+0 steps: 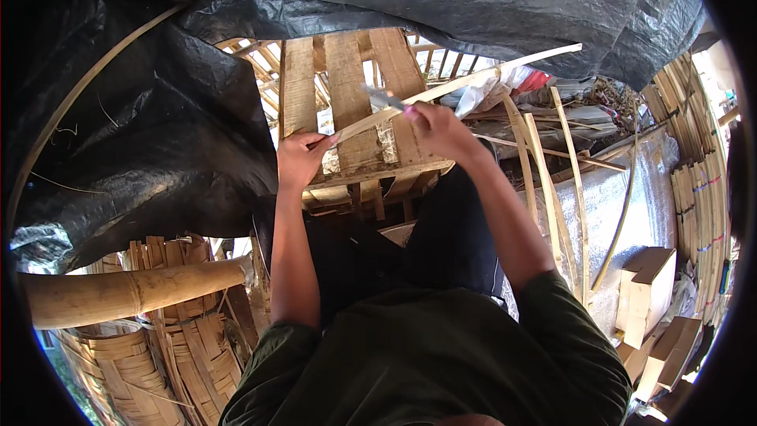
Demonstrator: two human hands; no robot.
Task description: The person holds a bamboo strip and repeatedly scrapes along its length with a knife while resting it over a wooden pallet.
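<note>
A long pale bamboo strip (481, 75) slants across the slatted wooden bench (355, 71), its far end rising to the right. My left hand (303, 159) is closed on the strip's near left end, thumb along it. In my right hand (441, 130) is a knife (385, 98), the fingers wrapped round its handle. The grey blade points to the left, over the strip, and is somewhat blurred; whether it touches the strip I cannot tell. The handle is mostly hidden by my fingers.
Black plastic sheeting (473, 0) hangs across the top and left. Several bamboo strips (574, 181) lean on the right beside silvery sheeting (607, 197). Cardboard boxes (643, 292) stand at lower right. A thick bamboo pole (134, 296) and woven bamboo (118, 363) are at lower left.
</note>
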